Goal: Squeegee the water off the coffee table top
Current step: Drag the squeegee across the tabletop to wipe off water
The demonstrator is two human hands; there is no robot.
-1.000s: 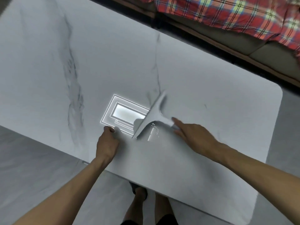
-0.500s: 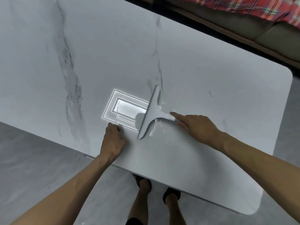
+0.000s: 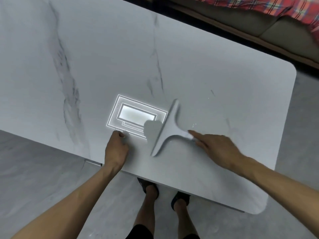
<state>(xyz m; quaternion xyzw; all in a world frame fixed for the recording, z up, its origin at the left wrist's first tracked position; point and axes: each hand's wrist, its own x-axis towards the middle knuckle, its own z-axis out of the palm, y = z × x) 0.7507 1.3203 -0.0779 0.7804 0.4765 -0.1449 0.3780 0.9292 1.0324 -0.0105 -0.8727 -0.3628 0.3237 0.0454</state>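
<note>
A pale grey T-shaped squeegee (image 3: 166, 127) lies on the white marble coffee table top (image 3: 198, 69), its blade running diagonally from upper right to lower left. My right hand (image 3: 217, 149) holds the end of its short handle, index finger stretched along it. My left hand (image 3: 116, 149) rests as a loose fist on the table near the front edge, left of the squeegee and apart from it. A few small bright water drops (image 3: 194, 125) glint just right of the blade.
A bright rectangular reflection of a ceiling light (image 3: 136, 115) sits on the table left of the blade. A sofa with a red plaid cloth (image 3: 269, 4) stands behind the table. My feet (image 3: 151, 188) are on the grey floor below the front edge.
The squeegee has slid to the right across the table with my right hand, and its blade has turned a little. My left hand stays in the same place.
</note>
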